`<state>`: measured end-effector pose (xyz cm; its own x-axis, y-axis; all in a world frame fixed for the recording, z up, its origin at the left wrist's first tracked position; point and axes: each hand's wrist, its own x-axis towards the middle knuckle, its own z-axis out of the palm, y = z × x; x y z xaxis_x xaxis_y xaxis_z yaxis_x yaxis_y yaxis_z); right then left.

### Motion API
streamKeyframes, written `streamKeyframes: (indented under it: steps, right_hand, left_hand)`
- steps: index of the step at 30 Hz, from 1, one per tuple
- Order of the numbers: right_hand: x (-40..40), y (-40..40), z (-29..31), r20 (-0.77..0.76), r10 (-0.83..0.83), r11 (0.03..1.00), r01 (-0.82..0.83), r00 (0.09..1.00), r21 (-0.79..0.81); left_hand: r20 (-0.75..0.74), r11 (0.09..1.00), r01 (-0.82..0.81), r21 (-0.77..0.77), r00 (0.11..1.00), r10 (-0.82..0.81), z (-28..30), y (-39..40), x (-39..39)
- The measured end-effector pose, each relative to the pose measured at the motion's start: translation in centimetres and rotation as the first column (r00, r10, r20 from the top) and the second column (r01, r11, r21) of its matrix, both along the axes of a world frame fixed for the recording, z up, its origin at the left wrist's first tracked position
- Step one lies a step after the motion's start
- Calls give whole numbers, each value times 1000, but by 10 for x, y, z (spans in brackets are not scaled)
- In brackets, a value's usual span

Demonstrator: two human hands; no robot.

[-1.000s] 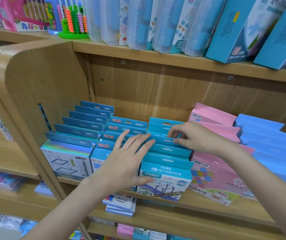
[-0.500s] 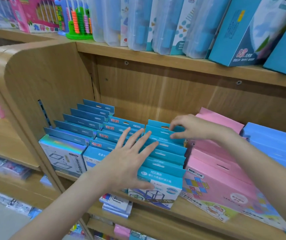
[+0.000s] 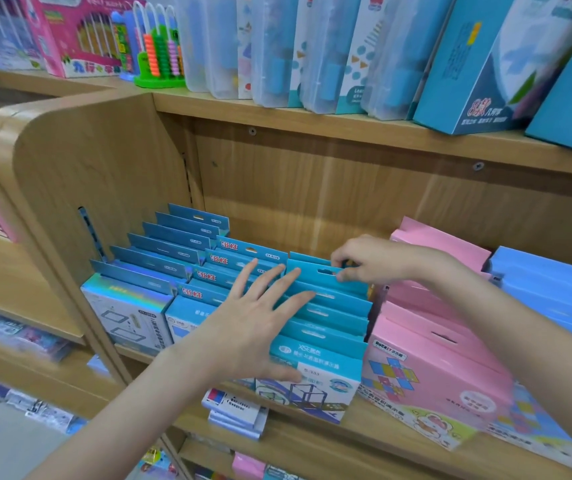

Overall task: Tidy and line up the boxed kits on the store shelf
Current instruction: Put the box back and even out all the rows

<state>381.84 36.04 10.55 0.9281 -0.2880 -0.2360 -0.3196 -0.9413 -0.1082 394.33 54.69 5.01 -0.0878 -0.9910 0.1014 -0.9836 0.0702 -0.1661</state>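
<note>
- Wooden shelf (image 3: 374,422) carries several front-to-back rows of boxed kits, standing upright with hang tabs up
- Teal boxes (image 3: 333,308): middle row, packed one behind another; front box shows a cube-frame drawing and overhangs the shelf edge a little
- Left hand (image 3: 250,327): fingers straight and spread wide, palm down, lying across the tabs of the teal boxes and the row just to their left; thumb rests on the face of the front teal box
- Right hand (image 3: 378,259): fingers curled, pinching the tab of a box near the back of the teal row, at its hang slot
- Red-lettered blue boxes (image 3: 229,259): row just left of the teal one, partly under the left hand
- Holographic-topped boxes (image 3: 132,299): leftmost row, against the side panel of the shelf unit
- Pink boxes (image 3: 429,358): row just right of the teal boxes, touching them; front one leans forward
- Light blue boxes (image 3: 554,289): far right, beside the pink ones
- Upper shelf: clear plastic cases (image 3: 277,46), tall blue cartons (image 3: 468,57), an abacus (image 3: 160,53)
- Lower shelf: small stack of white-and-blue packs (image 3: 236,412)
</note>
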Motion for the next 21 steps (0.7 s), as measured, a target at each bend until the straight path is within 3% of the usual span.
streamKeyframes:
  steps: [2,8,13,18,21]
  right_hand:
    - [1,3,0,-19,-15,999,14,1000,-36]
    - [-5,6,-2,-41,-110,993,108,993,-50]
    - [-28,11,10,178,-186,982,189,966,-3]
    - [-98,39,20,411,-325,942,330,852,61]
    - [-129,65,8,371,-406,908,414,835,61]
  left_hand:
    - [28,999,-14,49,1000,12,1,1,0]
    - [-2,1000,6,-8,1000,-6,-5,1,3]
    - [10,998,18,-57,1000,-17,-10,0,5]
    - [60,992,81,-100,995,-75,-7,0,-5]
    - [49,987,140,-82,989,-137,-4,-3,-24]
